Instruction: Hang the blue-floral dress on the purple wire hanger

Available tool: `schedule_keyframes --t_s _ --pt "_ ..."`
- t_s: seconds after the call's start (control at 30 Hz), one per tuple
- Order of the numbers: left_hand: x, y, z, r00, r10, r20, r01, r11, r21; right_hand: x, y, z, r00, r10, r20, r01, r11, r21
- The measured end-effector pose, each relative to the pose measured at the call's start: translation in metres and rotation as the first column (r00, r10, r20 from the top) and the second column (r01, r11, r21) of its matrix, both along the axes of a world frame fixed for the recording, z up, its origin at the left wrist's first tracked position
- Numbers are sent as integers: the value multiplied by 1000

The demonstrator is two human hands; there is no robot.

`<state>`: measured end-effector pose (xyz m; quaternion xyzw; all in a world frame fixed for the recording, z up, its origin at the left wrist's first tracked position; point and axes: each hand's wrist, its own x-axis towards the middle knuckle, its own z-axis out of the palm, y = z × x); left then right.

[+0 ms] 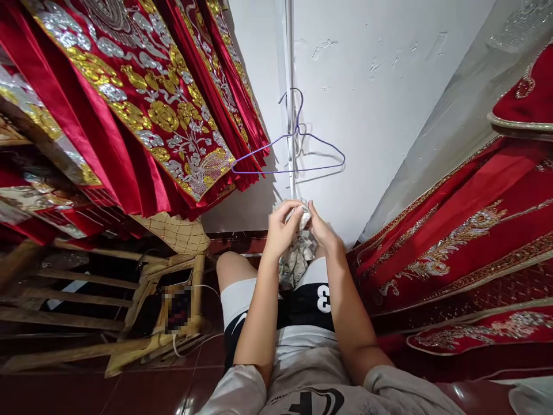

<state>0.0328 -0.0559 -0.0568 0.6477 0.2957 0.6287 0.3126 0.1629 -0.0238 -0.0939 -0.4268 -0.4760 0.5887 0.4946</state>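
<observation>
Both hands meet in front of my knees on a bunched, light-coloured patterned cloth (pixel 297 260). My left hand (pixel 283 226) is closed on its upper end, thumb and fingers pinching it. From the other side my right hand (pixel 322 228) grips the same end, with the thumb pointing up. The rest of the cloth hangs in folds between my forearms, down to my lap; its exact kind cannot be made out. Just above the hands, a purple wire hanger (pixel 288 171) hangs by the white wall, with nothing on it.
Red garments with gold and silver embroidery (pixel 166 118) hang at the left. More red beaded garments (pixel 436 248) hang close at the right. A wooden chair (pixel 196 294) stands low at the left, with a blurred-out object and a white cable. A pale vertical pole (pixel 289 69) runs down the wall (pixel 367 86).
</observation>
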Motion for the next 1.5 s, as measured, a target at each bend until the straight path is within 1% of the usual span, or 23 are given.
schedule_keyframes --t_s 0.1,0.17,0.23,0.3,0.37,0.4,0.47,0.53,0.6,0.63,0.73,0.83,0.9,0.97,1.0,1.1,1.17,1.23,1.27,1.37,1.43,1.47,1.5 --pt "-3 -2 15 981 31 -192 -8 993 120 -2 3 31 984 134 -117 -132 991 28" --pt "-12 7 20 972 61 -226 -28 988 149 0 3 51 965 245 -93 -241 969 52" --pt "-23 19 21 981 37 -193 -14 993 119 6 1 68 918 397 11 -397 916 56" --pt "-36 28 18 981 -79 -177 83 996 15 14 1 82 862 482 157 -495 867 58" --pt "-49 31 10 928 -275 -251 246 959 -143 25 8 95 855 424 300 -479 867 140" --pt "-55 30 6 880 -354 -317 293 929 -225 30 14 99 870 345 353 -435 874 217" --pt "-68 25 -2 784 -388 -485 247 911 -330 39 35 105 909 126 397 -296 865 404" --pt "-80 20 -2 700 -276 -659 68 944 -323 42 64 102 932 -111 345 -110 820 562" --pt "-91 17 6 598 -170 -784 -85 958 -273 39 94 92 925 -271 266 42 768 639" --pt "-96 16 13 531 -152 -834 -128 958 -257 35 108 84 920 -295 257 63 761 646" --pt "-104 15 38 239 -147 -960 -257 943 -209 23 133 61 904 -214 370 -24 839 544" --pt "-110 16 56 -96 -189 -977 -424 896 -132 28 130 45 881 -196 431 -54 864 501" --pt "-114 19 64 -206 -218 -954 -518 851 -83 42 117 42 871 -243 426 -35 835 549" --pt "-119 23 73 -206 -159 -965 -557 830 -18 58 100 43 861 -289 419 -13 810 586" --pt "-121 26 78 -174 -75 -982 -545 838 33 66 92 44 856 -312 412 6 804 595" --pt "-125 41 94 22 286 -958 -418 873 252 77 71 50 851 -367 377 77 795 601" --pt "-125 56 104 166 421 -892 -339 874 349 75 63 53 866 -356 350 87 798 597" --pt "-123 74 112 214 410 -887 -326 886 331 70 58 56 881 -340 330 81 794 602" --pt "-122 83 114 187 358 -915 -354 893 277 68 57 58 878 -347 330 83 789 609" --pt "-121 103 114 40 34 -999 -509 861 9 64 53 59 843 -405 354 103 768 633" --pt "-121 108 110 25 -101 -995 -572 815 -97 64 50 59 833 -413 367 103 768 632" --pt "-121 108 107 46 -78 -996 -579 810 -90 63 49 59 837 -406 367 98 771 630" --pt "-120 107 104 81 9 -997 -573 819 -39 61 47 59 843 -398 363 95 773 627"
